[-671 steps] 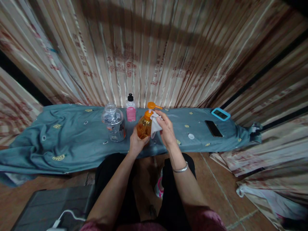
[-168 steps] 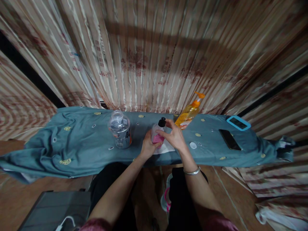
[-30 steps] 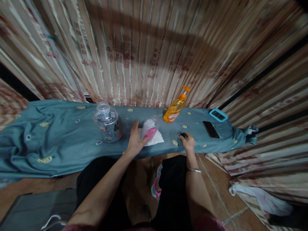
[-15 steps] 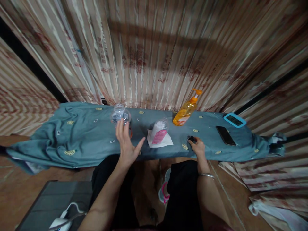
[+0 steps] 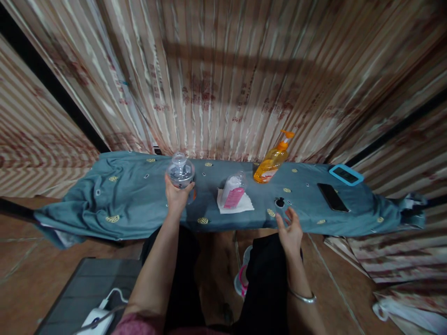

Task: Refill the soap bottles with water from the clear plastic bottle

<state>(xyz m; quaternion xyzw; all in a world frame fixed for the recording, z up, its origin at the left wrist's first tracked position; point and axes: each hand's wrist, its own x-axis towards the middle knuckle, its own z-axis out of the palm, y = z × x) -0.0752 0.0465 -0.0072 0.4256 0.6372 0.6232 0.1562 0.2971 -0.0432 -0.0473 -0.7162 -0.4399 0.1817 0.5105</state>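
A home corner, by the look of it: striped curtains (image 5: 223, 79) fill the upper frame, a blue-grey patterned cloth (image 5: 132, 204) drapes a low bench across the middle, terracotta floor tiles (image 5: 21, 288) lower left.

You're seeing no readable text: red print on the curtain (image 5: 195, 93) and the pink bottle label (image 5: 233, 196) are blurring out.

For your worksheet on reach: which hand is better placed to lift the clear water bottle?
The left hand: it already wraps the water bottle. The right hand is open, off the table edge.
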